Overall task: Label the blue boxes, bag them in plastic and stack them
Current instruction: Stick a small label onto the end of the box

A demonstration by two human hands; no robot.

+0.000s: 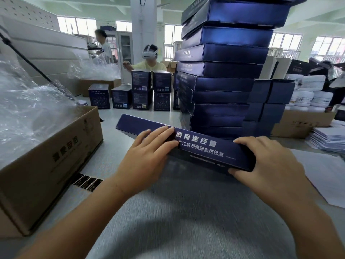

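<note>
My feed shows a large, bright workroom. Daylight comes in through a row of many-paned windows (76, 27) along the far wall, and through more windows (328, 46) on the right side. A square white pillar (143, 25) rises at the back, with a thin cable running down its face. The ceiling (315, 14) is pale and crossed by beams. Just left of the pillar stands a pale cabinet (125, 47) with a glass door. At far left, white panels (37, 40) are stacked, the top one perforated. The desk (186, 212) in front of me is grey and finely textured, and looks blurred.
</note>
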